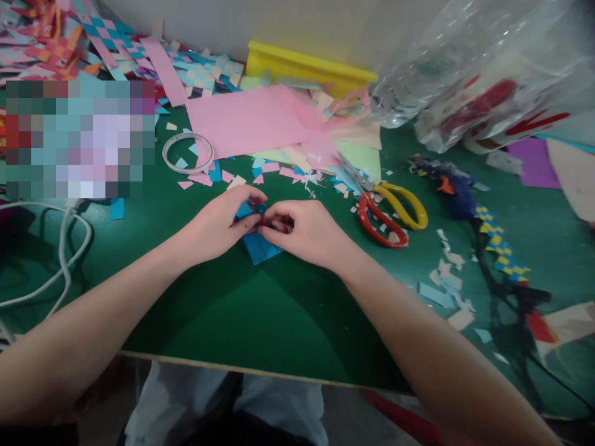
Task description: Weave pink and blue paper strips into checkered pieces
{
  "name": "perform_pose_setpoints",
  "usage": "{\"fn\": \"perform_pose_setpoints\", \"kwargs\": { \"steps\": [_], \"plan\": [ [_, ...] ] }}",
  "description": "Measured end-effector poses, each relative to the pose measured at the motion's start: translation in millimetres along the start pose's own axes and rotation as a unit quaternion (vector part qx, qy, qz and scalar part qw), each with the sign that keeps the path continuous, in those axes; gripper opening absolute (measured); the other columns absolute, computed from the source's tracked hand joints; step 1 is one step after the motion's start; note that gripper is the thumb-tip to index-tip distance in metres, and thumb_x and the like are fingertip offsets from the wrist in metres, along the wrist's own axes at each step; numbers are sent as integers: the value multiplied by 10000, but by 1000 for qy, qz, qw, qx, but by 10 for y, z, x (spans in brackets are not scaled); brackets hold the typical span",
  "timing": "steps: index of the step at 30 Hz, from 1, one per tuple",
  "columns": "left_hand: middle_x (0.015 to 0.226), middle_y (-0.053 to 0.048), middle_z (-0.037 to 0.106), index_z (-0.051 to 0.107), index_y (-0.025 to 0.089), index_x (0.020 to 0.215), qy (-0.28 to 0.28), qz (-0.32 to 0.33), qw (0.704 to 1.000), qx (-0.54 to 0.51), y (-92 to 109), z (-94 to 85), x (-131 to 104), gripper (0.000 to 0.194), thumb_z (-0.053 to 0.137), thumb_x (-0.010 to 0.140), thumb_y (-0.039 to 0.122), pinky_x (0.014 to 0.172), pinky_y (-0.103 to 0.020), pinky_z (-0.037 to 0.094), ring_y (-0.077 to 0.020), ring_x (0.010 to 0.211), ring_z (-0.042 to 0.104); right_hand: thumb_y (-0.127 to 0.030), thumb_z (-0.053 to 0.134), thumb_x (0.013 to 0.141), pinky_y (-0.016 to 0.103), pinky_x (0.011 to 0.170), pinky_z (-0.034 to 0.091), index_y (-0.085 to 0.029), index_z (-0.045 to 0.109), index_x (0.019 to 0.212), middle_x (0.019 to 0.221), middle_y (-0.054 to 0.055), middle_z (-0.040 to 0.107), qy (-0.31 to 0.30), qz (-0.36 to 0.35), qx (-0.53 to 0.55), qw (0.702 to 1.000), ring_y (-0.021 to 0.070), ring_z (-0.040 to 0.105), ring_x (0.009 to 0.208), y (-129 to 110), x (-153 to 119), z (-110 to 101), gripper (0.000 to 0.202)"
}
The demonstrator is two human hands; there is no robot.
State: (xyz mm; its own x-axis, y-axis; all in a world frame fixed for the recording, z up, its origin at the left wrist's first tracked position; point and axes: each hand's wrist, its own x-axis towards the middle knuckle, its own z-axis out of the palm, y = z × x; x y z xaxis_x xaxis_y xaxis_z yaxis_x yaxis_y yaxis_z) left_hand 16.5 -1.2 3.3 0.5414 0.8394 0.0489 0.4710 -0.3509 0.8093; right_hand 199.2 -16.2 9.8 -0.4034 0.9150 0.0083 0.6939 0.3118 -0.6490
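Blue paper [261, 248], with strip-like lines across it, lies between my hands just above the green table top. My left hand [218, 220] pinches its upper left part between thumb and fingers. From the other side my right hand [307, 232] has its fingertips closed on the paper, close to the left thumb. The fingers cover much of the paper, so its full shape is hidden. Scissors [367, 186] with one red and one yellow handle lie to the right of my right hand, blades pointing up and left.
Pink paper sheets [246, 121] and small paper scraps [272, 168] lie beyond my hands, beside a tape ring [167, 160]. Woven paper pieces [199, 73] are heaped at the back left. A white cable [65, 248] curls at left; plastic bags [446, 74] stand at back right.
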Motion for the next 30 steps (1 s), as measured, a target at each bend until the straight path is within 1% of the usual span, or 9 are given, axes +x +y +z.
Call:
{"fn": "perform_pose_setpoints", "kwargs": {
  "steps": [5, 11, 15, 19, 22, 26, 30],
  "plan": [
    [1116, -63, 598, 525, 183, 1075, 17, -18, 1000, -8, 13, 27, 7, 214, 438, 880, 172, 846, -338, 515, -168, 973, 600, -254, 620, 729, 244, 530, 255, -179, 539, 633, 556, -57, 448, 16, 32, -35, 999, 76, 385, 522, -65, 10, 60, 147],
    [1120, -76, 604, 526, 171, 1086, 26, -3, 999, 24, 26, 43, 5, 232, 435, 874, 159, 886, -368, 501, -188, 1028, 586, -232, 595, 725, 249, 532, 246, -185, 493, 624, 572, -49, 467, 21, 65, -53, 996, 79, 378, 526, -115, 14, 96, 151],
    [1132, -82, 597, 522, 164, 1092, 28, 0, 999, 27, 17, 54, 1, 231, 441, 877, 161, 901, -358, 492, -184, 1044, 580, -234, 572, 735, 252, 536, 247, -190, 468, 617, 583, -39, 479, 26, 66, -63, 996, 84, 385, 533, -122, 6, 108, 163],
    [1140, -76, 595, 519, 183, 1089, 30, -2, 999, 34, 7, 62, -6, 227, 447, 874, 171, 898, -367, 492, -190, 1053, 577, -225, 544, 740, 253, 538, 250, -191, 445, 606, 597, -31, 476, 39, 44, -83, 995, 90, 386, 541, -115, -1, 125, 170],
    [1149, -71, 593, 515, 192, 1093, 29, -4, 999, 37, 8, 62, -13, 235, 443, 871, 170, 884, -356, 494, -186, 1052, 579, -222, 534, 737, 253, 536, 250, -191, 440, 596, 590, -31, 466, 40, 42, -89, 994, 90, 381, 537, -109, 0, 127, 172],
    [1155, -74, 589, 515, 189, 1090, 27, -10, 999, 39, 15, 59, -12, 264, 433, 846, 128, 882, -340, 486, -179, 1058, 577, -211, 531, 725, 255, 533, 250, -188, 467, 597, 577, -31, 465, 30, 50, -82, 995, 90, 389, 530, -109, 11, 119, 145],
    [1162, -88, 580, 513, 176, 1092, 23, -8, 999, 31, 11, 64, -5, 291, 428, 825, 98, 902, -364, 480, -186, 1070, 570, -219, 546, 722, 258, 533, 250, -185, 500, 611, 572, -32, 476, 28, 69, -83, 994, 92, 400, 526, -108, 16, 121, 125]
  ]
}}
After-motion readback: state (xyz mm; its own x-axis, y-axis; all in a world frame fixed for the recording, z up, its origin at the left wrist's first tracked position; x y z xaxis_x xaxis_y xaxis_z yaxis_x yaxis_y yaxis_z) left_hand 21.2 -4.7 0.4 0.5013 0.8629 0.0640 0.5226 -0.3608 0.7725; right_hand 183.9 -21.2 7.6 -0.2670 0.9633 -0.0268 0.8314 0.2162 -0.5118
